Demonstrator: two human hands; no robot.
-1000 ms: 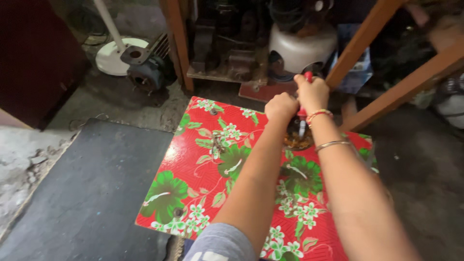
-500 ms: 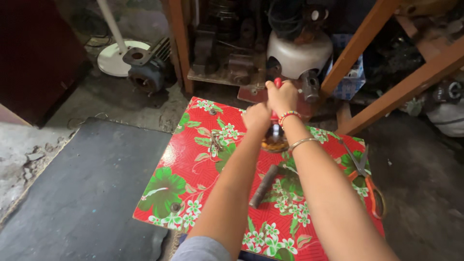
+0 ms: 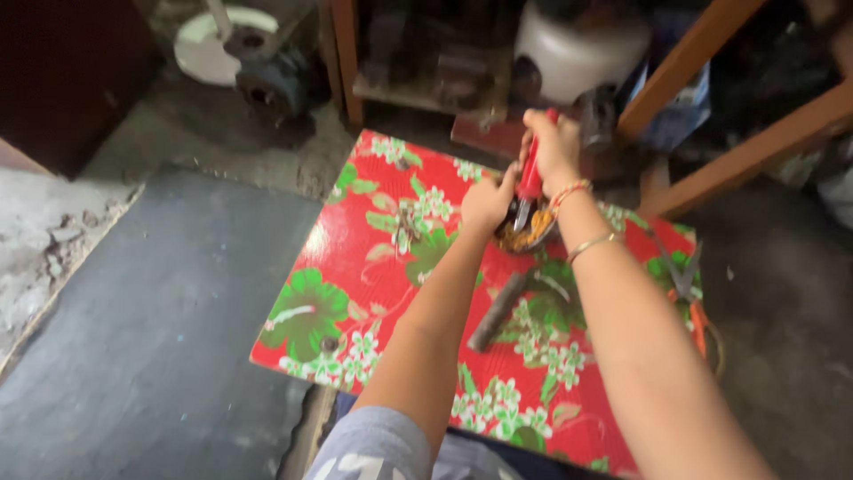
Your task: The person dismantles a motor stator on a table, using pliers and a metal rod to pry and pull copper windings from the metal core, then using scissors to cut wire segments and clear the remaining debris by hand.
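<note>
Red-handled screwdriver (image 3: 531,173) upright over round coppery coil (image 3: 526,233)

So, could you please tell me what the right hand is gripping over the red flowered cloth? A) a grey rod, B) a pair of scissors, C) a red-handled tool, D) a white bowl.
C: the right hand is closed around a red-handled tool, its tip pointing down at the yellowish object beside the left hand; the grey rod lies untouched on the cloth.
</note>
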